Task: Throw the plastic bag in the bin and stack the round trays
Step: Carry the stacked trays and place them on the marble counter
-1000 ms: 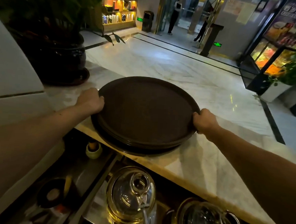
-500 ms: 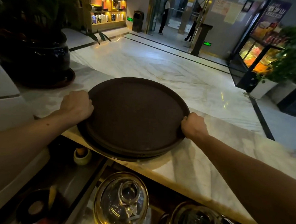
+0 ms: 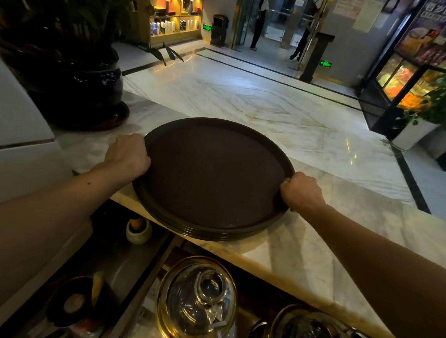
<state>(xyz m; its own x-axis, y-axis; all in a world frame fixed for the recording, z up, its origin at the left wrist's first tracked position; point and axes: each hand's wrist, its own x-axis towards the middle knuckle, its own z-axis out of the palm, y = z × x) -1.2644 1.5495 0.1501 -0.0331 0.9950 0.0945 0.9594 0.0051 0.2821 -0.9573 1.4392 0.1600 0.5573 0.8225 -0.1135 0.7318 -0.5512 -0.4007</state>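
Note:
A stack of dark brown round trays (image 3: 211, 176) lies on the white marble counter (image 3: 343, 226), its near edge hanging slightly over the counter's front. My left hand (image 3: 128, 155) grips the stack's left rim with curled fingers. On the right rim, my right hand (image 3: 302, 191) is closed around the edge. Several tray rims show at the front of the stack. No plastic bag is in view. A dark bin (image 3: 219, 30) stands far off by the doorway.
A big dark plant pot (image 3: 84, 86) sits on the counter at the left. Below the counter's front edge are glass teapots (image 3: 199, 299) with gold rims and a small cup (image 3: 137, 229). Two people stand at the far door.
Both hands keep their grip on the tray rims. The stack looks more even, and the view has shifted slightly.

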